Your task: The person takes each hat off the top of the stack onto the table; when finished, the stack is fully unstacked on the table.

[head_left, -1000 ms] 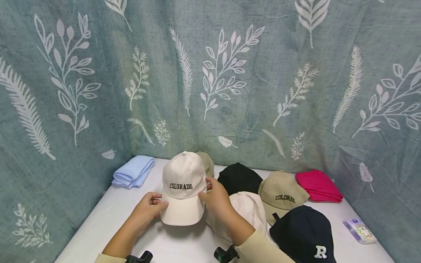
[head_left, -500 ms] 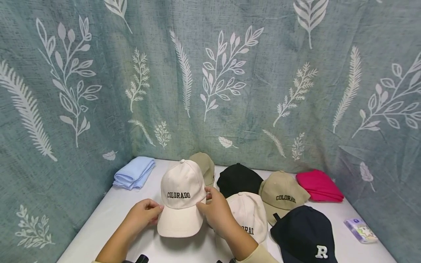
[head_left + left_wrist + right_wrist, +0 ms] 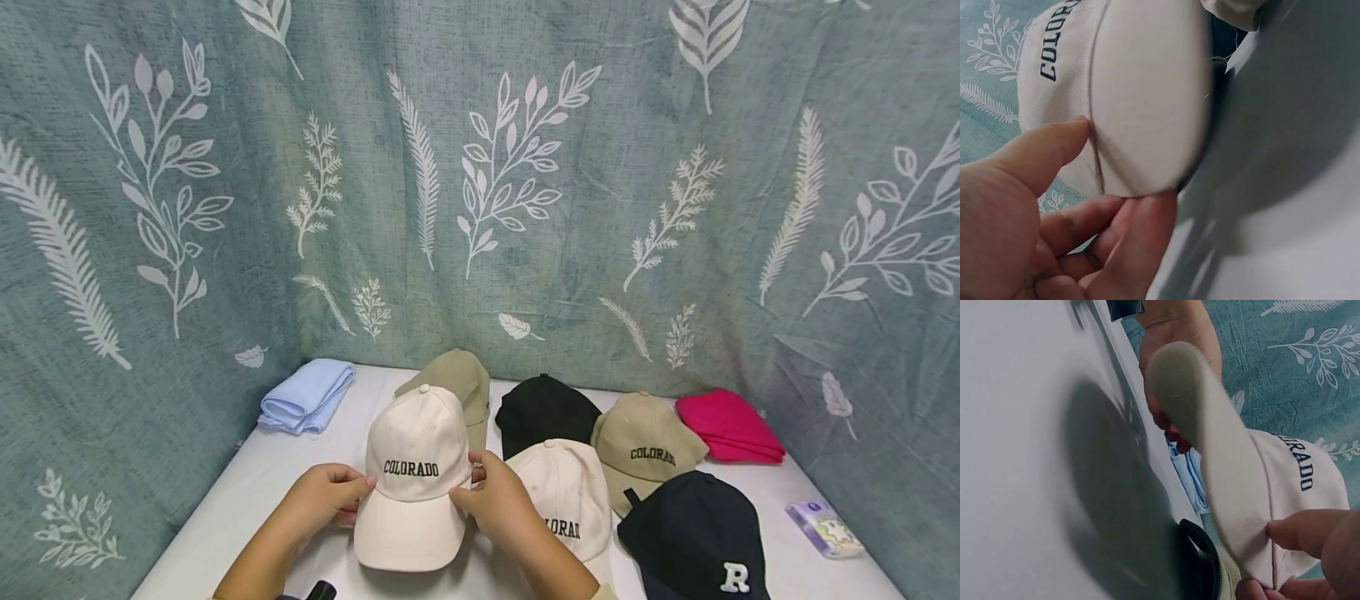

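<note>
A cream baseball cap (image 3: 417,462) with dark COLORADO lettering faces me, tilted, its brim above the white table with a shadow below. My left hand (image 3: 324,497) pinches its left side; in the left wrist view, the thumb of that left hand (image 3: 1029,231) lies by the brim seam with fingers at the brim's edge. On the other side my right hand (image 3: 498,497) grips the cap between thumb and fingers, and the right wrist view has this right hand (image 3: 1316,550) at the brim's corner. Just behind stands an olive-khaki cap (image 3: 459,379), partly hidden.
Right of my hands sit a second cream cap (image 3: 566,479), a black cap (image 3: 543,412), a tan cap (image 3: 637,433) and a navy cap (image 3: 693,529) with a white R. Folded blue cloth (image 3: 307,396), folded red cloth (image 3: 727,425) and a purple packet (image 3: 825,529) lie near the table's edges.
Both hands have brought the cream cap down and toward me, keeping their grip. More of the olive-khaki cap behind and of the second cream cap's lettering shows now.
</note>
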Demonstrator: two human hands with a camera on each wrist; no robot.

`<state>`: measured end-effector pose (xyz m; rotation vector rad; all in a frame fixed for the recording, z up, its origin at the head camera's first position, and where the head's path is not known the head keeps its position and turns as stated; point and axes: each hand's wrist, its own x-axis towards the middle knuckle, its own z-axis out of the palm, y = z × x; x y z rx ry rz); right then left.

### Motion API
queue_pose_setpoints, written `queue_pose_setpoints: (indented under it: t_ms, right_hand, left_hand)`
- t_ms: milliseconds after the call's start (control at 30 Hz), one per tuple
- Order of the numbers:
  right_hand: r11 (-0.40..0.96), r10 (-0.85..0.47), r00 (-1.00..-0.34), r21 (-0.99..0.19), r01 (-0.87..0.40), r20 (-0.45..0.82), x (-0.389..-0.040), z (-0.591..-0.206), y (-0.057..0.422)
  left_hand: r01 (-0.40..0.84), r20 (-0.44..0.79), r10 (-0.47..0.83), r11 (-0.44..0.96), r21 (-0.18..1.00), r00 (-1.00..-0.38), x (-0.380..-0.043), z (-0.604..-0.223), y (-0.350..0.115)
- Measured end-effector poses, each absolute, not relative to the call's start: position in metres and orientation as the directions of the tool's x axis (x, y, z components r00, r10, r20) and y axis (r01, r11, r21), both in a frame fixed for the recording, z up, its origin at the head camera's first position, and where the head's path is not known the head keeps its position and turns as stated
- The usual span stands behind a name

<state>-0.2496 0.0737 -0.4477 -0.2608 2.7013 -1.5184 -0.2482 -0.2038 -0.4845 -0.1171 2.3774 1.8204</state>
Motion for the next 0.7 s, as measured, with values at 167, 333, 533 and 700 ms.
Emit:
queue_pose_setpoints:
  t_ms: [167,333,533,700]
  right_hand:
    - [0.525,-0.198,-0.978,-0.836,-0.157,0.060,-0.244,-0.448,0.077]
    - [0.532,-0.232,-0.971,-0.828,-0.178,0.059,-0.239,-0.448,0.079]
    - [0.538,-0.252,-0.967,-0.825,-0.175,0.040,-0.233,-0.448,0.082]
    - [0.530,-0.266,-0.964,-0.834,-0.151,0.005,-0.229,-0.451,0.086]
  left_hand:
    - [-0.168,-0.185,0.026,0.307,0.937,-0.982,-0.246,-0.484,-0.203]
    - [-0.173,-0.192,0.032,0.305,0.936,-0.981,-0.245,-0.484,-0.204]
    - [-0.182,-0.202,0.033,0.313,0.932,-0.979,-0.245,-0.483,-0.204]
    - [-0.173,-0.206,0.062,0.347,0.922,-0.977,-0.244,-0.482,-0.204]
